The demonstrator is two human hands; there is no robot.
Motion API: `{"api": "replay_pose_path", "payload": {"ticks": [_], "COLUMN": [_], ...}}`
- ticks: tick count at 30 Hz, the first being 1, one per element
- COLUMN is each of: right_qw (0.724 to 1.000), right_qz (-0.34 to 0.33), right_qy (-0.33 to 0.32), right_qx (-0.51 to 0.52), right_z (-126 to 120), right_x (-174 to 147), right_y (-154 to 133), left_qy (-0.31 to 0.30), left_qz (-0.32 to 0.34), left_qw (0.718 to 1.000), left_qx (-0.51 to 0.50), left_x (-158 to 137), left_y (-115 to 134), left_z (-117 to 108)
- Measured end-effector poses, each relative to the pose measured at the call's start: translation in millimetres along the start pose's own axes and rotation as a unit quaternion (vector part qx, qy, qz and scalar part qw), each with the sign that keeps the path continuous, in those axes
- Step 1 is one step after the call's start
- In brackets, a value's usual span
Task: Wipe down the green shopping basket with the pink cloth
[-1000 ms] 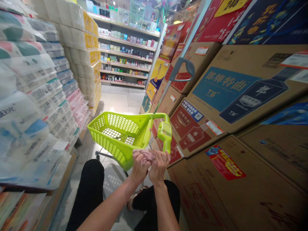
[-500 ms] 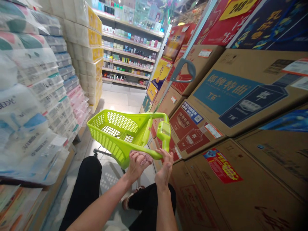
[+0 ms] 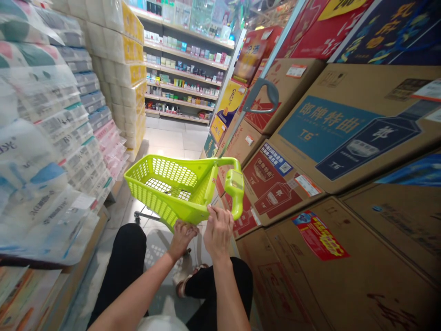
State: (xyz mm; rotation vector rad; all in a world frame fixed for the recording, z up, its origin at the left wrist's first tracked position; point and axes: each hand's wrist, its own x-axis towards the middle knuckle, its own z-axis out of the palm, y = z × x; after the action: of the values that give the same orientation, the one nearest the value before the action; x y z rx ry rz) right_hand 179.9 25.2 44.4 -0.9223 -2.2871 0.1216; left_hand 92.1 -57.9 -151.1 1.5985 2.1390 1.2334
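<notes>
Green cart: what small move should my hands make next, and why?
Perhaps move the right hand to the handle of the green cart: it is at the cart's edge close by, while the left hand is farther off, lower down.

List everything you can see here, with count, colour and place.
Cart: one, lime green, centre of the aisle
Grey handle: one, grey, in front of the boxes
Boxes: many, mostly brown, some red, blue or yellow, stacked at right
Red sticker: one, mainly red, on a lower box
White packs: many, mostly white, stacked at left
Pink packs: several, pink, far end of the left stack
Shelves: several, pale-edged, at the back
Small goods: many, mixed colours, on the shelves
Floor: one, pale tiles, below
Legs: two, black trousers, lower centre
Left hand: one, bare, at the cart's near side
Right hand: one, bare, at its near edge
</notes>
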Motion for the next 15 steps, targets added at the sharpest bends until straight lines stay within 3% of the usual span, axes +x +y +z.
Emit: {"api": "replay_pose_path", "payload": {"ticks": [3,5,11,15], "right_qw": [1.000,1.000,0.999,1.000], "right_qz": [-0.008,-0.010,0.010,-0.024], "right_qy": [-0.004,0.003,0.046,0.014], "right_qx": [0.016,0.011,-0.007,0.014], "right_z": [-1,-1,6,-3], "right_x": [0,0,-5,-10], "right_y": [11,16,23,35], "left_qy": [0.003,0.023,0.063,0.077], "left_qz": [-0.044,-0.053,0.083,0.104], "left_qw": [0.998,0.997,0.993,0.988], "left_qx": [0.039,0.055,0.059,0.083], "left_x": [-17,-17,11,7], "left_y": [-19,-18,16,9], "left_z": [-7,-7,3,1]}}
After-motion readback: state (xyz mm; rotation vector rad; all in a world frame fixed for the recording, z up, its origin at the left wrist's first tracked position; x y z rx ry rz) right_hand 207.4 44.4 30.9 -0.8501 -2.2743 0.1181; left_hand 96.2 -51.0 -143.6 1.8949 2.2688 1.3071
